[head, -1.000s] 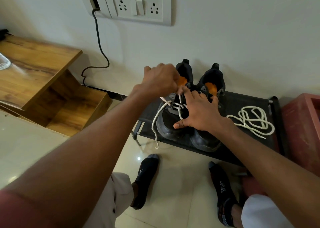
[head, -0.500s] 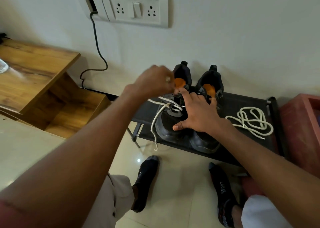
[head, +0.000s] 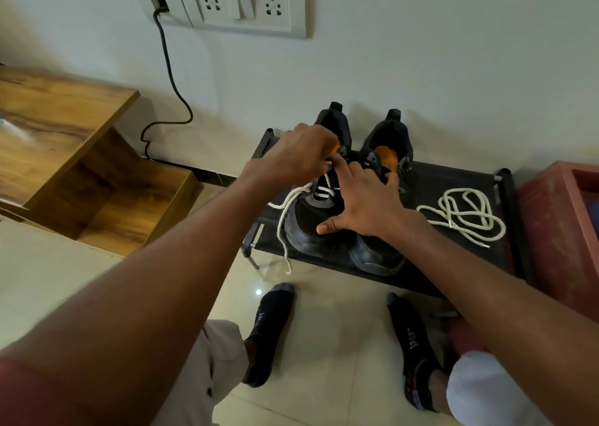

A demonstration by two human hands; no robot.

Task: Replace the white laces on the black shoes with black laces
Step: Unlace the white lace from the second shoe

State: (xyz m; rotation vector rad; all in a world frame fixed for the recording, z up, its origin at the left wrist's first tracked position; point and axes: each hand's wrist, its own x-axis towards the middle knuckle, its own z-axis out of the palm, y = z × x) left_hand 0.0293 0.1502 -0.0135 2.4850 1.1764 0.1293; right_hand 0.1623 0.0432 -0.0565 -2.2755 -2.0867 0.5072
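Note:
Two black shoes with orange insoles stand side by side on a low black rack (head: pixel 453 182), heels to the wall. The left shoe (head: pixel 311 228) still carries a white lace (head: pixel 285 221); its loose ends hang over the rack's front edge. My left hand (head: pixel 298 156) is curled over the upper eyelets and pinches that lace. My right hand (head: pixel 363 205) lies spread across both shoes, index finger pointing at the eyelets, thumb on the left shoe's toe. The right shoe (head: pixel 379 257) shows no lace. A loose white lace (head: pixel 463 215) lies coiled on the rack to the right.
A wooden stepped shelf (head: pixel 64 140) stands at the left. A red box (head: pixel 560 231) sits against the rack's right end. A black cable (head: pixel 171 79) drops from the wall socket panel (head: pixel 240 4). My socked feet (head: pixel 269 331) rest on the tiled floor below the rack.
My left hand drew the white lace out to the left, then came back in over the upper eyelets. My right hand stayed pressed on the shoes.

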